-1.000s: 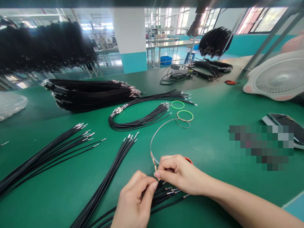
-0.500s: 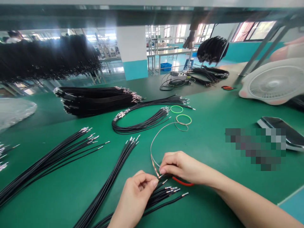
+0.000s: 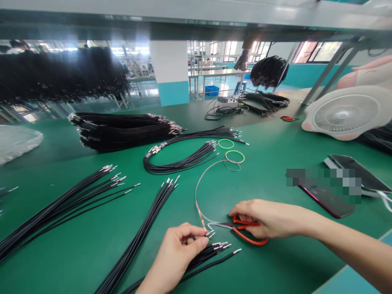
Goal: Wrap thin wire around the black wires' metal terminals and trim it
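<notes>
Nearest, the left hand [image 3: 173, 253] has its fingers pinched together on a cable end, with the near bundle [image 3: 208, 255] of black cables fanning out just beside and below it; a thin copper-marked strip [image 3: 200, 214] meets the fingertips. Close by, the right hand [image 3: 275, 220] has its fingers bent round the handles of the red-handled scissors [image 3: 249, 240], whose blades point toward the left hand. Several near cable ends show small copper-coloured bands, while the strip runs unbroken to the left fingers, so work on the pinched end looks under way; how many ends are done, and how many are left, I cannot tell. Leftward, two loose bundles, a narrow one [image 3: 143, 224] and a wider one [image 3: 76, 196], slant up from the near-left part of the green surface [image 3: 260, 171]. Farther in, the strip curves up to two green rings [image 3: 226, 148], beside a looped bundle [image 3: 165, 169]. Toward the right edge lie a phone [image 3: 327, 200] and a dark flat device [image 3: 361, 169], with a white fan [image 3: 343, 116] beyond; near the far edge sit a thick black pile [image 3: 116, 132] and a grey box [image 3: 228, 104]. Past the surface, the room shows hanging black cables [image 3: 269, 71], a white-and-teal pillar [image 3: 170, 65], a blue crate [image 3: 212, 90] and bright windows [image 3: 324, 52].
</notes>
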Demonstrator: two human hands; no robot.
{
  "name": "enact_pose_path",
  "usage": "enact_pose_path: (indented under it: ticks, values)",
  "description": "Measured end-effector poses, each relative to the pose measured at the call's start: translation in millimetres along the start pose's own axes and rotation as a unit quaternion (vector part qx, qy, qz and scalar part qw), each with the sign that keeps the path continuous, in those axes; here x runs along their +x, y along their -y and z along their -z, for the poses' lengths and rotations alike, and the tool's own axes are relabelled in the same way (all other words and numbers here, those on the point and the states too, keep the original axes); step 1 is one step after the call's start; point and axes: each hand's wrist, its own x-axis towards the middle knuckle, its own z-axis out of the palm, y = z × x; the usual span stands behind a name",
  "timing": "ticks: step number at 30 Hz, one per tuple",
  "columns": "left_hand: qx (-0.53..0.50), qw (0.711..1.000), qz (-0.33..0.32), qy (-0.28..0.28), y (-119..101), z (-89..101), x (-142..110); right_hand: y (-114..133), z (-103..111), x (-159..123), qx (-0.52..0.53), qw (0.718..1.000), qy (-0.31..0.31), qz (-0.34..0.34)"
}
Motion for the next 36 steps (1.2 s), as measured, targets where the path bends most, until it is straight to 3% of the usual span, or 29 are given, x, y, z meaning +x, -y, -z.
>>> enact_pose_path:
  ticks: [5,11,18,36]
  values:
    - [0.012,1.000,0.023,-0.013,-0.3,-3.7,-1.0,-1.4,-2.8,-4.5,0.079,0.996,-0.010,0.036]
    - [0.060,0.997,0.049,-0.009,1.0,-2.8,2.1,8.8,-19.7,12.2,-0.057,0.997,-0.006,0.050]
    - [0.065,0.996,0.058,0.003,2.3,-1.6,2.5,11.3,-19.6,23.7,-0.180,0.979,0.013,0.099]
    - [0.034,0.996,0.082,0.010,4.3,-2.9,3.6,17.7,-17.8,30.5,-0.174,0.980,0.038,0.090]
